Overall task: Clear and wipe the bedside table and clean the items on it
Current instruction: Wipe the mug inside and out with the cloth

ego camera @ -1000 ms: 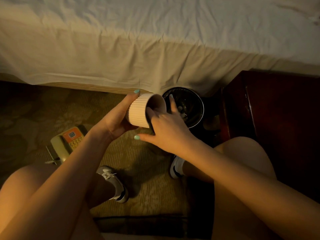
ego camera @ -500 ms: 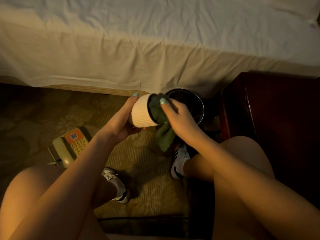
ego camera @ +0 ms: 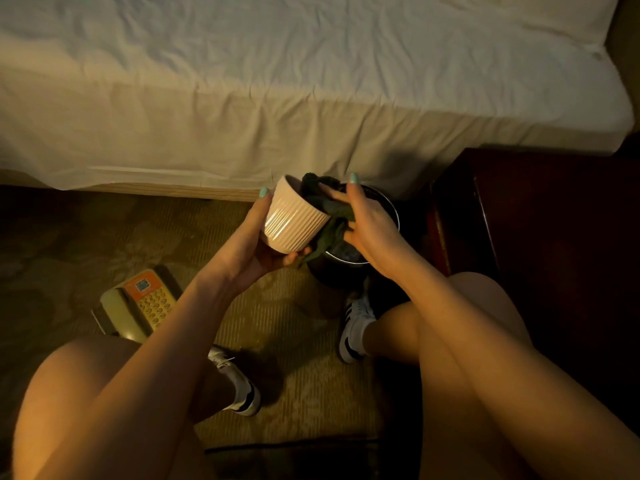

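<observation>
A: Ceramic, by the look of it, ribbed and pale. The cup [ego camera: 296,221] is held in the air in front of the bed [ego camera: 242,98], tipped on its side with its mouth toward the right, above the rim of a dark bin [ego camera: 388,206] on the floor.

B: How will it handle?

A: Stiff, probably breakable, and the glaze may be slick. The left hand [ego camera: 254,249] is closed around its base and wall from below, which seems the safest hold. The right hand [ego camera: 367,221] grips a dark green cloth [ego camera: 327,216] and presses part of it into the cup's mouth. The cloth is soft and will fold to the inner wall.

B: What is nearby?

A: A telephone [ego camera: 138,303] with an orange keypad lies on the carpet [ego camera: 287,327] to the left, near the person's shoes. The dark wooden bench [ego camera: 554,237] stands to the right, beside the bin. Nothing blocks the hands, though a dropped cup could hit the bin.
</observation>
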{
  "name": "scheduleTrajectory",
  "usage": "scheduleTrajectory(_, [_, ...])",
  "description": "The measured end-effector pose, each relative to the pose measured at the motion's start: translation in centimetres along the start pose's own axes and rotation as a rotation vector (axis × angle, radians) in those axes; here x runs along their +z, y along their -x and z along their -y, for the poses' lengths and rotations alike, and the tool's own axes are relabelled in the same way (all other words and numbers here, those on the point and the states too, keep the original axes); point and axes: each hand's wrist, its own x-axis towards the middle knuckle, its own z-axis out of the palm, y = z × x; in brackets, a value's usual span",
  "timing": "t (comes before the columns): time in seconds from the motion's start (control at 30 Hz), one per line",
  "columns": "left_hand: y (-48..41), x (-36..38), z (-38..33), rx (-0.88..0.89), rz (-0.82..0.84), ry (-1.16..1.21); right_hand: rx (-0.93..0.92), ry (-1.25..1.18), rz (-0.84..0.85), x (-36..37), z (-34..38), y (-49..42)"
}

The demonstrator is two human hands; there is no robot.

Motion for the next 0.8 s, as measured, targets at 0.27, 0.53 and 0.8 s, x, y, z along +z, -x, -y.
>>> scheduleTrajectory(0.27, [0.5, 0.2, -0.5, 0.065, 0.112, -0.18, -0.043, 0.196, -0.035, -0.7, 0.5, -1.1])
scheduleTrajectory(0.53, [-0.2, -0.2, 0.9, 0.132, 0.049, -0.166, -0.074, 0.316, -0.101, -0.2, 0.1, -1.2])
scheduleTrajectory(0.8, [-0.2, 1.7, 0.6, 0.342, -0.132, 0.012, 0.023, -0.094, -0.11, 1.1, 0.3, 1.0])
